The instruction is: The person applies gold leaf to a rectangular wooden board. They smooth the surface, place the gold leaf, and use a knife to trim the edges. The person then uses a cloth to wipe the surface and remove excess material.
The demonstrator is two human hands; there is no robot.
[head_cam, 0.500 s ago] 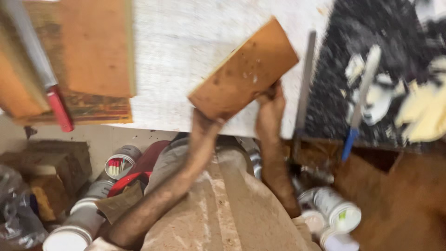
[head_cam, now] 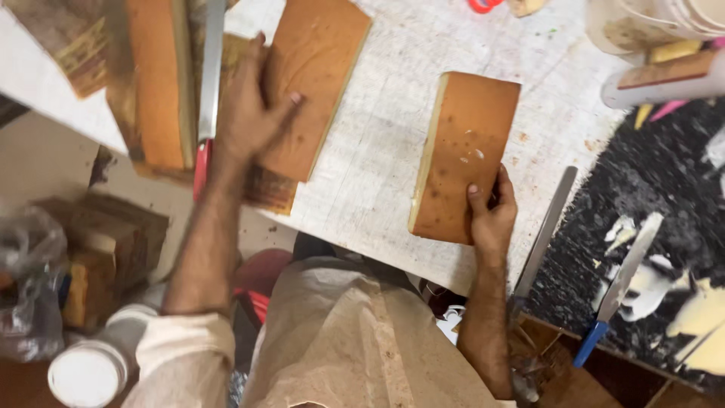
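On the white table [head_cam: 377, 151], right hand [head_cam: 491, 215] gripping a brown board [head_cam: 468, 151], left hand [head_cam: 245, 113] flat on another board [head_cam: 313, 68]

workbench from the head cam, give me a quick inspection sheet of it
surface: white scratched tabletop, dark speckled mat at its right
job's things: brown block with pale edge; second brown slab
clutter: red-handled blade, blue-handled spatula, metal strip, pale scraps on mat
grippers: right hand grips block's near corner; left hand lies flat on slab
cables: nothing seen
surroundings: wood blocks, white-lidded jar below bench
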